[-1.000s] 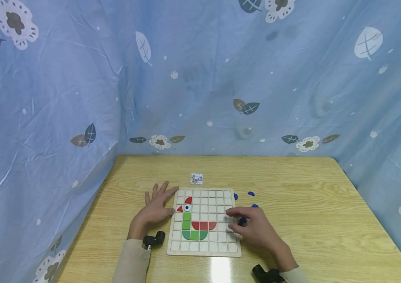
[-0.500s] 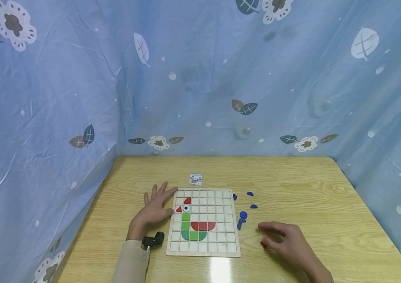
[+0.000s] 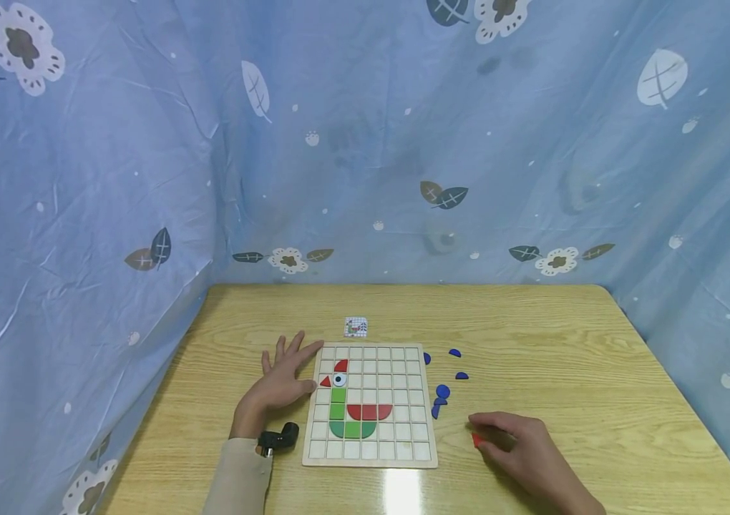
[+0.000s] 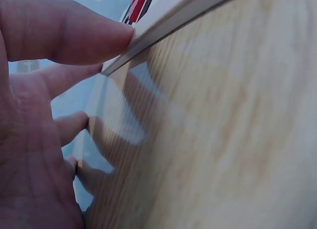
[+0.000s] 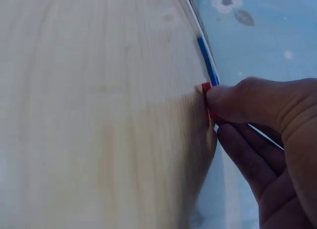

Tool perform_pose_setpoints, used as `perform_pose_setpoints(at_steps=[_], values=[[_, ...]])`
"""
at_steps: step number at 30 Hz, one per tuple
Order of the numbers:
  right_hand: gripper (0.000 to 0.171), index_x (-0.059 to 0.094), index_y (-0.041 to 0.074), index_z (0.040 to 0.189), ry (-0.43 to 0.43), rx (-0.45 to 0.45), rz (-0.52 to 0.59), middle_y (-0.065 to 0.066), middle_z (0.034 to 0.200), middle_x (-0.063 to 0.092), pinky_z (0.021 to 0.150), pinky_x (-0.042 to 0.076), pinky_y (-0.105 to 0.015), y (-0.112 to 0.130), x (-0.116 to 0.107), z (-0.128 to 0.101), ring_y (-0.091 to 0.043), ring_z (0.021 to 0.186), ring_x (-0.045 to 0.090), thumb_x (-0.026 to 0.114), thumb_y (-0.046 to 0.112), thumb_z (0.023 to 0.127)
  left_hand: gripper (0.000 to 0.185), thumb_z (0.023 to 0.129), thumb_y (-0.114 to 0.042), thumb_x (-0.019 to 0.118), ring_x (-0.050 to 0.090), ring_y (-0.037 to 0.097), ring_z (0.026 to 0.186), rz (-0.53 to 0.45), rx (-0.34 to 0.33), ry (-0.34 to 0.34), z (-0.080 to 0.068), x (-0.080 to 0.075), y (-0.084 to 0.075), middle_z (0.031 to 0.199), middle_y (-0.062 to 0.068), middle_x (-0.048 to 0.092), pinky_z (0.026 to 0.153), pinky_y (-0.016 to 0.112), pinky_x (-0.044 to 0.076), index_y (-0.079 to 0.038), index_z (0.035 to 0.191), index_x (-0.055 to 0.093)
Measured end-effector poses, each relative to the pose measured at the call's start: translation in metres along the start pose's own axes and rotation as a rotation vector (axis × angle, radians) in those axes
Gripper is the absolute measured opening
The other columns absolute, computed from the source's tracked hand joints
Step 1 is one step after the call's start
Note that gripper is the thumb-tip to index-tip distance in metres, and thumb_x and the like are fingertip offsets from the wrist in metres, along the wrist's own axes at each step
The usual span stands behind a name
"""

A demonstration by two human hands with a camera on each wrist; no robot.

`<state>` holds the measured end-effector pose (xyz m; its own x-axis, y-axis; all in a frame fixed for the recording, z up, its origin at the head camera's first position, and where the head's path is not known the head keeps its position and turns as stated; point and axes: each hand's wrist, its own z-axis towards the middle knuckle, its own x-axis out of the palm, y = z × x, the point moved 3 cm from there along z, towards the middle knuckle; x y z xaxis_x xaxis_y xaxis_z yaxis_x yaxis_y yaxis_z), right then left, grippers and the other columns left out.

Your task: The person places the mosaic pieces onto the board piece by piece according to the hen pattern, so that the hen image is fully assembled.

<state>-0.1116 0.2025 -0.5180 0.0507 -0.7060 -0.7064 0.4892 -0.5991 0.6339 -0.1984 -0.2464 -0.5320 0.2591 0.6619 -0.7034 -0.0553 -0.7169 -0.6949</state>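
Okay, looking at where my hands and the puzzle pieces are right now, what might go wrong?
The right hand pinches a small red piece only at its fingertips, so it may slip. Carrying it to the grid board passes the loose blue pieces, which could get scattered. The left hand touches only the board's edge, so the board might shift.

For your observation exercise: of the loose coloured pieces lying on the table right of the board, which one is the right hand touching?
The small red piece, at the right hand's fingertips. The other loose pieces are blue and untouched.
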Motion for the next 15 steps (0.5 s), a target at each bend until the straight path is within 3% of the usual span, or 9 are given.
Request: perform_pose_setpoints(at_steps=[4,11,15], values=[[0.047,0.084,0.015,0.115,-0.016,-0.046,-0.024,0.006,0.109,0.085,0.09,0.053,-0.005,0.002,0.007,0.006,-0.002,0.101,0.078,0.091,-0.009,0.075,0.085,0.091,-0.013,0.07,-0.018,0.052,0.167,0.005,0.01,0.006,0.001,0.0,0.001,0.185,0.02,0.005,0.124,0.078,-0.02,-0.02,0.171,0.042],[0.043,0.084,0.016,0.111,-0.01,-0.077,-0.013,0.006,0.106,0.085,0.082,0.061,-0.016,0.004,0.011,0.012,-0.005,0.098,0.079,0.09,-0.009,0.078,0.085,0.089,-0.012,0.071,-0.016,0.054,0.167,-0.006,0.022,-0.003,0.0,0.0,-0.001,0.184,0.023,0.008,0.123,0.079,-0.02,-0.018,0.169,0.044],[0.041,0.084,0.016,0.111,-0.02,-0.064,0.002,0.006,0.104,0.085,0.082,0.061,-0.015,0.004,0.012,0.013,-0.004,0.096,0.078,0.09,-0.009,0.078,0.085,0.089,-0.012,0.071,-0.016,0.054,0.167,-0.004,0.017,-0.007,-0.001,0.0,-0.001,0.184,0.023,0.008,0.123,0.079,-0.02,-0.018,0.169,0.044]])
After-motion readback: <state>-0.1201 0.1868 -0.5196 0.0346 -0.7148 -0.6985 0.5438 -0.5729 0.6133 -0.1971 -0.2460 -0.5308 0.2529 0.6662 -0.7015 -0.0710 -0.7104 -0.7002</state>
